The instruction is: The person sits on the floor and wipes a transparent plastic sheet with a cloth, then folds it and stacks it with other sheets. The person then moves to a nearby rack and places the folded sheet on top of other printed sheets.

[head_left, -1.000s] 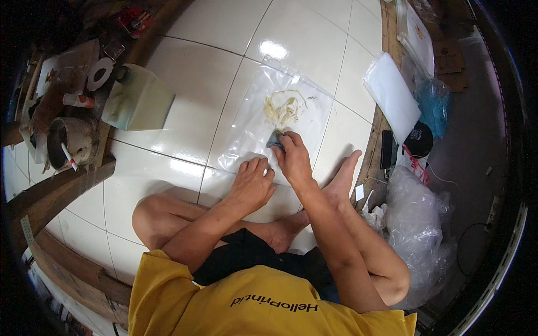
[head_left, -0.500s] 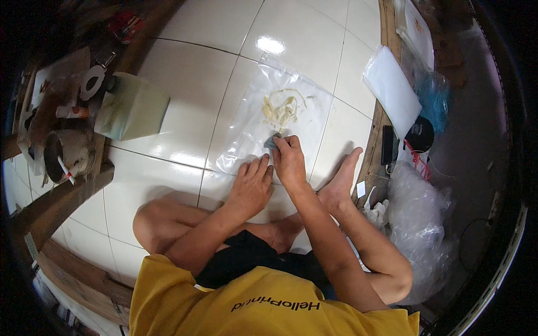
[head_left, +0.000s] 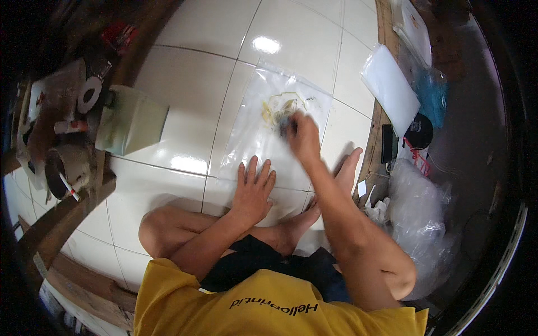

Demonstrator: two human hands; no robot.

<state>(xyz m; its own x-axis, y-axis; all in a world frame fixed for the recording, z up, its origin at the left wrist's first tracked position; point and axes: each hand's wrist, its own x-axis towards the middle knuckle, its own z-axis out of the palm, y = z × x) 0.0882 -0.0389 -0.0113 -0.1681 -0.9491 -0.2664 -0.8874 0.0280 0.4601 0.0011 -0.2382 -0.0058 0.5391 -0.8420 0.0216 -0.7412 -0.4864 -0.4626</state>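
Note:
A clear plastic bag (head_left: 238, 143) lies flat on the tiled floor in front of my crossed legs. Toward its far half is a yellow print or smear (head_left: 269, 116) with a curved outline. My right hand (head_left: 304, 138), slightly blurred, pinches a small dark grey wad, seemingly a cloth (head_left: 284, 126), and presses it on the near part of the yellow area. Palm down with fingers spread, my left hand (head_left: 253, 193) rests at the bag's near edge, apart from the cloth.
To the left stand a pale jerrycan (head_left: 134, 120), a tape roll (head_left: 89, 94) and a round container (head_left: 70, 168) with a white-and-red stick. At right are stacked plastic sheets (head_left: 391, 87), a dark phone-like object (head_left: 386, 147) and crumpled clear plastic (head_left: 420, 210).
My right hand has moved away from me and slightly right with the cloth, onto the yellow area. My left hand has spread its fingers and separated from the right.

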